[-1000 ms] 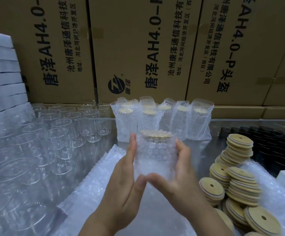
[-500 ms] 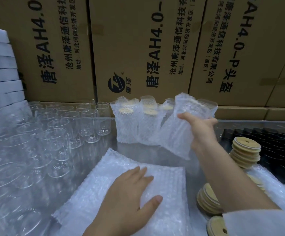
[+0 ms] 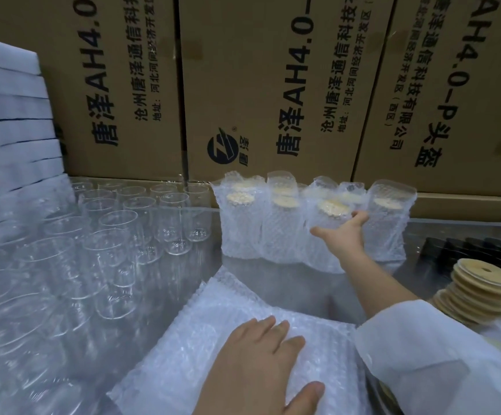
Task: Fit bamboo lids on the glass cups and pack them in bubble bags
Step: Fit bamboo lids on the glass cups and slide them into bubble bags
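At back row | right hand [image 3: 343,236] grips bagged cup [image 3: 323,252], upright, touching its neighbours | left hand [image 3: 261,363] flat on bags [image 3: 171,351], nearer the bare glasses [image 3: 117,232] off left

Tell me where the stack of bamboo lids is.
Head view, far right: the stack of bamboo lids stands beside the white sleeve, just in front of the dark tray.
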